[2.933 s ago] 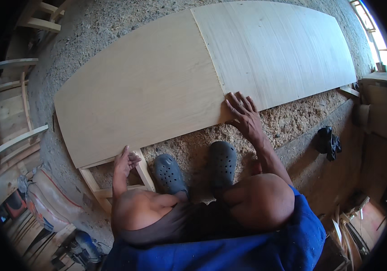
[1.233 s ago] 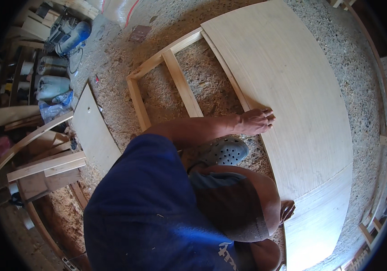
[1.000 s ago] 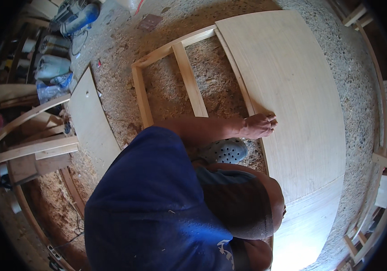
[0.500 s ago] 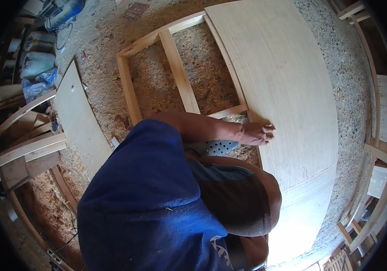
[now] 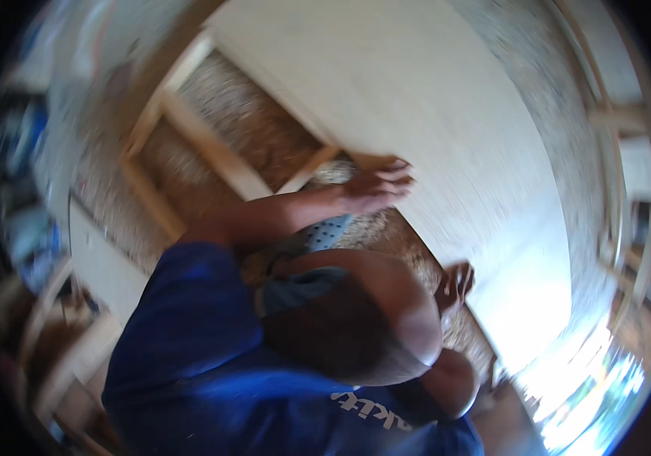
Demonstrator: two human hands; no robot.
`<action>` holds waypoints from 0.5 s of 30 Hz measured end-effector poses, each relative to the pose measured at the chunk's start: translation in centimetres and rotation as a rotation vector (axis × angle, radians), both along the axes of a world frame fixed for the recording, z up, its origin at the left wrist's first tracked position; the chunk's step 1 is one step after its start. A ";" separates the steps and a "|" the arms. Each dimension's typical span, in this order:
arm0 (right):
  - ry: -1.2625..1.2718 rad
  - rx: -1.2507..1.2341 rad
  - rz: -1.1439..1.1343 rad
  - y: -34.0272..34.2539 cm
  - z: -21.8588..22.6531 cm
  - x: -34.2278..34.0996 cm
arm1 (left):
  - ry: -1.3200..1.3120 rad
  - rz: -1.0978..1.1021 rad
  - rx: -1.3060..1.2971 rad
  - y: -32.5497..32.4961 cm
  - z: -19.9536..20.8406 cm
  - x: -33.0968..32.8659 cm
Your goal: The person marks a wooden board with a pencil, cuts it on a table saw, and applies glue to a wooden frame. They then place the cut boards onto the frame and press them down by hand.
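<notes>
A large pale plywood sheet lies on the ground, stretching from the far edge to the bright near right. My left hand is at its left edge, fingers bent over the top face and the thumb hidden. Further down the same edge, past my bare knee, my right hand has its fingers curled onto the sheet; the rest of that hand is hidden. Against the sheet's left side lies a wooden frame of light battens with a crosspiece. Blur softens the picture.
A narrower board lies to the left, near stacked timber. Bags and containers are blurred at the far left. Timber framework stands along the right. My shoe rests between frame and sheet among wood shavings.
My view has turned and shifted, so the frame and sheet appear tilted. My right hand has come into view at the sheet's edge. My left hand stays at that edge, its fingers more extended.
</notes>
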State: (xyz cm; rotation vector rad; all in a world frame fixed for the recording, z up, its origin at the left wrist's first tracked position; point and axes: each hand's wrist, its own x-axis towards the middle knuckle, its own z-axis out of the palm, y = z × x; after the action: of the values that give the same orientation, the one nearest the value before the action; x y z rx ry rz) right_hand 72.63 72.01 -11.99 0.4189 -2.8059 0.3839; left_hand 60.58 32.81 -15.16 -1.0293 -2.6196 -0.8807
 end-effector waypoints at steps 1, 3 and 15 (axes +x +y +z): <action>-0.050 -0.022 -0.043 -1.2 0.5 -0.4 | 0.064 0.007 -0.009 -0.6 -0.7 0.3; -0.108 0.077 -0.071 -1.9 1.5 -1.1 | -0.005 -0.016 0.030 -1.7 0.8 0.0; -0.036 -0.032 -0.197 -0.9 2.4 -0.6 | -0.081 -0.131 0.020 0.2 1.2 -0.7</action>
State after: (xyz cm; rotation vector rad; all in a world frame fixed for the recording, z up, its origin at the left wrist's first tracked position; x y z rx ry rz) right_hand 72.03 71.11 -9.57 0.1280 -2.8380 0.3950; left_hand 59.92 33.01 -13.96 -1.1955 -2.6273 -0.9946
